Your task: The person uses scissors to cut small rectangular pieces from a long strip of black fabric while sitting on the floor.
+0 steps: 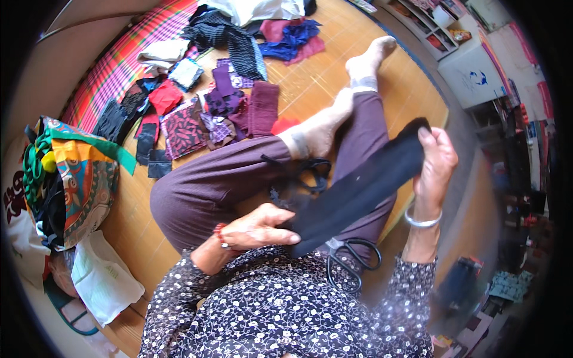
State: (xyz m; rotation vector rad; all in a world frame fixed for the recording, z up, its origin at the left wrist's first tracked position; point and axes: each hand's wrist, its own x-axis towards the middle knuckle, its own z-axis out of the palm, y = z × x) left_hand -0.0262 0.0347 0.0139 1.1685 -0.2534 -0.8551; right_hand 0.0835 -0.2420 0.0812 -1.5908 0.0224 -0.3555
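Note:
A long strip of black cloth (pixel 361 185) stretches slantwise over my lap between both hands. My left hand (pixel 256 228) pinches its lower left end between thumb and fingers. Higher up on the right, my right hand (pixel 437 156) grips the other end, thumb on top. Black-handled scissors (pixel 352 262) lie in my lap just below the strip, their blades mostly hidden. A thin black strap or cord (pixel 319 174) lies looped between my legs, beyond the cloth and partly covered by it.
Cloth scraps in purple, red and black, with a maroon piece (pixel 263 107), lie beyond my left knee. Farther off are a dark dotted garment (pixel 230 42) and blue cloth (pixel 292 40). A patterned bag (pixel 83 179) stands at left, near a white plastic bag (pixel 104 277). Shelves (pixel 418 24) stand far right.

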